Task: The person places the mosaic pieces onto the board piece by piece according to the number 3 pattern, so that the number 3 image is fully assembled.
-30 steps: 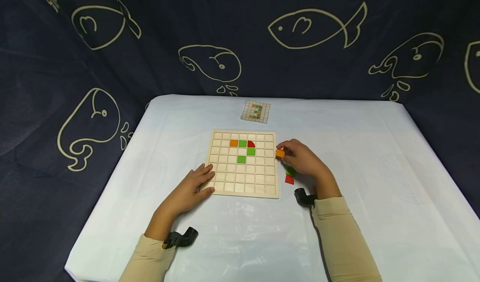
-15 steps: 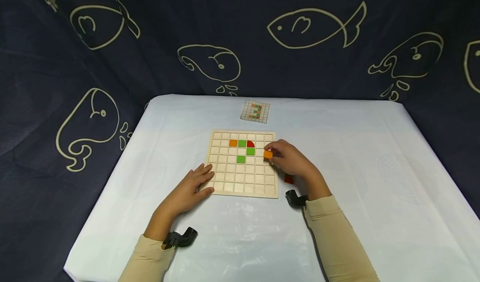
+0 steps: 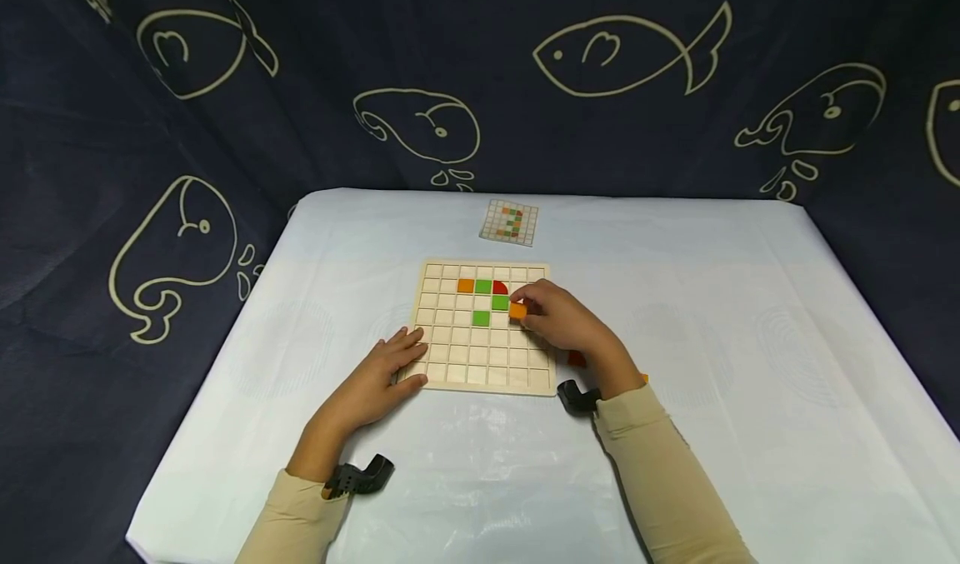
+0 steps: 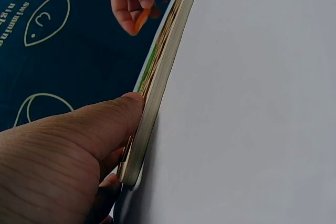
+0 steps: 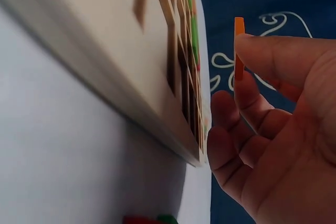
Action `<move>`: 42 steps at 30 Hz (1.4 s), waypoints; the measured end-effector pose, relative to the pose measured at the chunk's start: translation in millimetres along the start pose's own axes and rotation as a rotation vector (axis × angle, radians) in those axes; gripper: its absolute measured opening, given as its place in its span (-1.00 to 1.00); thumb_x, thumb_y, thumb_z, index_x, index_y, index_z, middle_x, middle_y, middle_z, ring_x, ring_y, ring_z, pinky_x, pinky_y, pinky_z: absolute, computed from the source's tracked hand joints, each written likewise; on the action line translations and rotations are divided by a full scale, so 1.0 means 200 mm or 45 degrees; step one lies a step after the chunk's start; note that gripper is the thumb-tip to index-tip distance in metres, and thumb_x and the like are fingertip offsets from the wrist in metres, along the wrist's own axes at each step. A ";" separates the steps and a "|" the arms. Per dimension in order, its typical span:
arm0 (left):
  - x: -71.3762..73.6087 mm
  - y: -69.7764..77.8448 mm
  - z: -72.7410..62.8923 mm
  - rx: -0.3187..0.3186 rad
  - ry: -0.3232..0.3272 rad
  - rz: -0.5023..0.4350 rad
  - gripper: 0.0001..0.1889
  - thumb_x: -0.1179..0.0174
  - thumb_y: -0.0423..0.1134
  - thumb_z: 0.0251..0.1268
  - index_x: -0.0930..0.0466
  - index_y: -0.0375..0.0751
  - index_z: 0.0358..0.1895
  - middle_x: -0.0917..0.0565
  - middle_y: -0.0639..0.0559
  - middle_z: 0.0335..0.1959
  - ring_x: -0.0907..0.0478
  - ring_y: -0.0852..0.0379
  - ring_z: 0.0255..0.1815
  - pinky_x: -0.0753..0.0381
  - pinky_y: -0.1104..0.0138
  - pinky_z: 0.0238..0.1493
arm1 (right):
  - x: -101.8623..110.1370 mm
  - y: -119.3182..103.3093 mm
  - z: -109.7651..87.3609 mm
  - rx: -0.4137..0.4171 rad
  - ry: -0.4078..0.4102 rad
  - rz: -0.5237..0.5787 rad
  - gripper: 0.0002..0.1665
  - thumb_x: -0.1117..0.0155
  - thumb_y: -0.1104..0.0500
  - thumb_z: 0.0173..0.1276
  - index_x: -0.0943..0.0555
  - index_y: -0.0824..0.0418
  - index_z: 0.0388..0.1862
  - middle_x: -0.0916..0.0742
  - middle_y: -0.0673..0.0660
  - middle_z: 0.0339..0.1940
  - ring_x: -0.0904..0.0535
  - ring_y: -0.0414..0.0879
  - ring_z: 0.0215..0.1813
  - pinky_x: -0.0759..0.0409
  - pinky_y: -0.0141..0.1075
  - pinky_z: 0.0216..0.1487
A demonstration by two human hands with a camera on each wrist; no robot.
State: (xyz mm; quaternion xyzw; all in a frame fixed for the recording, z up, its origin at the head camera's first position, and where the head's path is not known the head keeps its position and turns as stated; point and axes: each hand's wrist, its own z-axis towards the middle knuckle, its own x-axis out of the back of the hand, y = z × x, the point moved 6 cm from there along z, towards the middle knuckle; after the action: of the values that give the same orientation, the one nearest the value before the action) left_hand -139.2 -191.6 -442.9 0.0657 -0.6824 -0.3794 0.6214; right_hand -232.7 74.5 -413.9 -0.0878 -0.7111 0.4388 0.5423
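My right hand (image 3: 558, 318) pinches an orange square tile (image 3: 517, 311) between thumb and fingers, just above the right part of a wooden grid board (image 3: 457, 352). In the right wrist view the orange tile (image 5: 239, 49) is seen edge-on, off the board. My left hand (image 3: 382, 381) rests on the board's lower left edge with its fingers spread. Set in the grid are an orange tile (image 3: 466, 286), a green tile (image 3: 483, 286), a red rounded tile (image 3: 500, 287) and two more green tiles, one a row below (image 3: 500, 302) and another lower left of it.
A small card (image 3: 510, 222) with a coloured grid pattern lies behind the board. Right of the board, partly under my right hand, lies a red piece (image 3: 577, 358). An orange piece (image 3: 645, 378) peeks out beside the right wrist. The white table (image 3: 480, 464) extends around.
My right hand has moved left with the orange tile, from beside the board's right edge to over the grid. The left hand has stayed put.
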 end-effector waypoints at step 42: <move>0.01 0.01 0.00 0.018 0.000 -0.007 -0.43 -0.24 -0.14 0.41 -0.42 -0.35 0.38 -0.25 -0.12 0.51 -0.04 -0.12 0.56 0.07 -0.17 0.49 | -0.10 -0.07 0.08 0.061 -0.191 -0.144 -0.61 -0.19 0.31 0.40 -0.60 0.22 0.20 -0.59 0.14 0.04 -0.49 -0.02 -0.04 -0.46 -0.11 0.11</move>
State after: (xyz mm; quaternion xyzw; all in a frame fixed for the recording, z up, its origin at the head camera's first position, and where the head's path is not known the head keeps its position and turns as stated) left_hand -138.3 -191.9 -441.3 0.0718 -0.6847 -0.3763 0.6200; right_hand -234.1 45.2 -417.1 -0.0013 -0.7428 0.4297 0.5135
